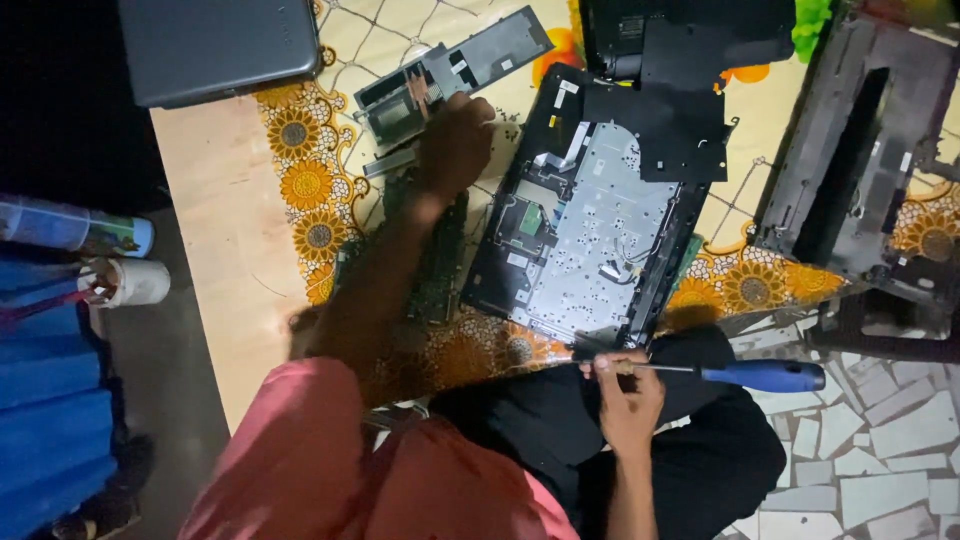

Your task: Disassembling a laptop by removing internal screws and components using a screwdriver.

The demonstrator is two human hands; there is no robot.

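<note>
The laptop base (590,220) lies opened on the desk (225,220), its metal keyboard plate bare, so the stripping looks well advanced; boards and covers are already out. The left hand (455,145) rests on a green circuit board (425,250), fingers curled, grip unclear. The right hand (628,390) pinches the shaft of a blue-handled screwdriver (740,374). Another black shell (860,150) and a closed grey laptop (220,45) crowd the edges.

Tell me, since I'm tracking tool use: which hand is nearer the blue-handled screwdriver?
Right. The right hand grips the blue-handled screwdriver by its shaft; the left hand rests far up the table beside the green circuit board.
</note>
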